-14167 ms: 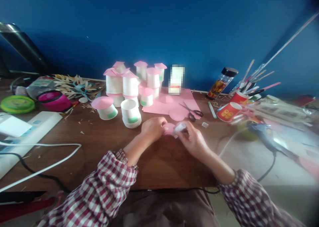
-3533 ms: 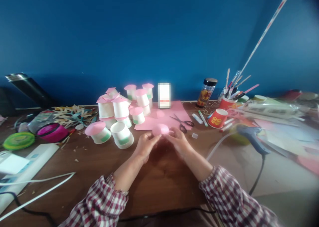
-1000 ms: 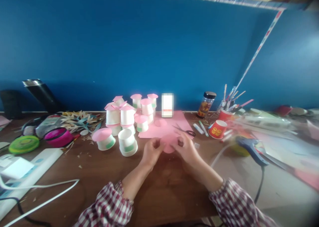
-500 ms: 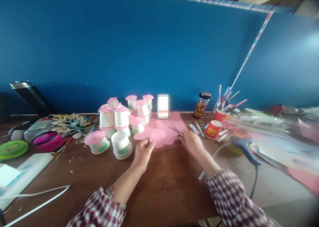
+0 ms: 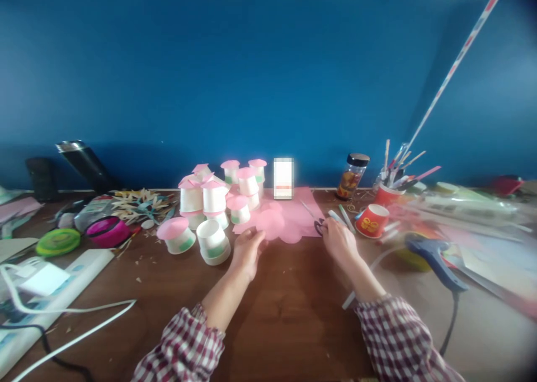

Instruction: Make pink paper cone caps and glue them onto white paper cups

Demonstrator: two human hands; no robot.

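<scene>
My left hand point(image 5: 248, 252) is closed at the edge of a round pink paper disc point(image 5: 269, 222), pinching it between thumb and fingers. Under and behind it lies a pink paper sheet point(image 5: 300, 203) with more round pieces on top. My right hand point(image 5: 340, 242) has its fingers in the handles of a pair of scissors point(image 5: 319, 225), whose blades point away to the left over the sheet. Left of the sheet stand several white paper cups with pink paper tops point(image 5: 215, 197). Nearest my left hand is a topless white cup stack point(image 5: 213, 242).
A tilted red paper cup point(image 5: 372, 221), a jar point(image 5: 353, 176) and a cup of pens and brushes point(image 5: 390, 189) stand right. A blue glue gun point(image 5: 436, 259) lies beyond my right forearm. At left are a power strip point(image 5: 62, 292), cables and a magenta round case point(image 5: 108, 231).
The view has turned slightly left, so things sit further right. My right hand has drawn the scissors a little away from the disc. My left hand keeps its pinch.
</scene>
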